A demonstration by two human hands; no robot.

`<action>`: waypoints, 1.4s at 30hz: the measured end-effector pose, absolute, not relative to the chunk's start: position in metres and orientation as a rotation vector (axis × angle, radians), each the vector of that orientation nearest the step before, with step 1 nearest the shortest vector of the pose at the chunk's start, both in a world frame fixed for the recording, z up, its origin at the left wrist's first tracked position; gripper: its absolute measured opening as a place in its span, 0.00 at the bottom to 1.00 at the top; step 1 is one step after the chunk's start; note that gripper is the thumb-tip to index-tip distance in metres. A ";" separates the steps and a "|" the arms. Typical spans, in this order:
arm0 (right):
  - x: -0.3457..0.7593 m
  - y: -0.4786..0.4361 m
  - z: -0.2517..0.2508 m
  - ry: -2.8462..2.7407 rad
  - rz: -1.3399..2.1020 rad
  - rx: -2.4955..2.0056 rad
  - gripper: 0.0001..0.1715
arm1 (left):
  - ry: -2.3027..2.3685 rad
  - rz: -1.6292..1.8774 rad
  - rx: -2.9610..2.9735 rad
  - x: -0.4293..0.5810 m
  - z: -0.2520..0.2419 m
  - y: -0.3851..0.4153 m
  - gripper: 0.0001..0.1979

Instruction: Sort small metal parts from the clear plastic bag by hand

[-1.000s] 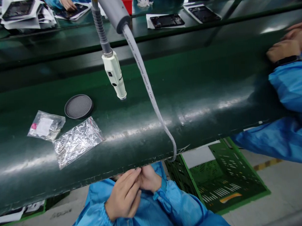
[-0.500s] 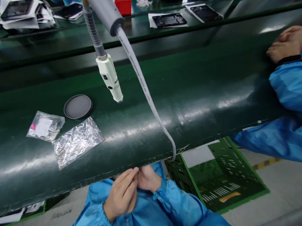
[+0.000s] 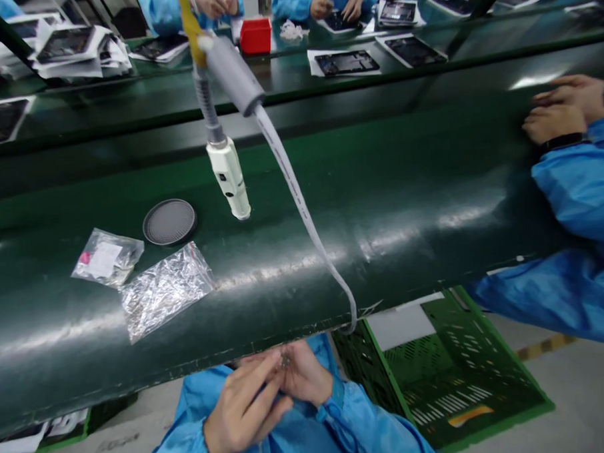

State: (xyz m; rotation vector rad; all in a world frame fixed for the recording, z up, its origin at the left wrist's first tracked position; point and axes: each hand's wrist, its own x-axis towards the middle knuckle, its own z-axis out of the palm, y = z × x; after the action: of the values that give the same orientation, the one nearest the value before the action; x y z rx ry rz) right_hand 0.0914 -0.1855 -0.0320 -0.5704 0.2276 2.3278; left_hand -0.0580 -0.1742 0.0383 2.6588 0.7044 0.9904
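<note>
1. I'm looking down at both hands tucked just under the near edge of the green belt (image 3: 406,202), over my lap.
2. My left hand (image 3: 242,409) and right hand (image 3: 306,376) are meeting fingertip to fingertip, pinching some tiny metallic bits (image 3: 284,361) between them. They're too small to identify.
3. Neither hand's nearer; the bits are sitting right where the fingers touch.
4. The hanging electric screwdriver (image 3: 228,178) is dangling above the belt, up and slightly left of my hands, tip down.
5. The clear bags (image 3: 164,289) are lying further left.
</note>
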 end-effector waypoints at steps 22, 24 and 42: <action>0.085 -0.020 0.079 0.090 2.100 -0.782 0.18 | 0.728 0.419 2.997 -0.138 0.080 0.002 0.13; 0.079 -0.013 0.078 0.066 2.133 -0.811 0.18 | 0.730 0.543 2.952 -0.136 0.080 -0.002 0.13; 0.066 -0.014 0.071 -0.138 2.208 -0.908 0.24 | 0.742 0.822 2.714 -0.126 0.083 -0.015 0.06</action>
State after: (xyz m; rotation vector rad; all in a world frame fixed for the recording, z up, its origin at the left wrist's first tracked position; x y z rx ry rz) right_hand 0.0658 -0.0141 0.0713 -0.9084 -0.1378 2.2079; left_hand -0.1257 -0.0153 0.0829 2.7143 0.7420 0.8220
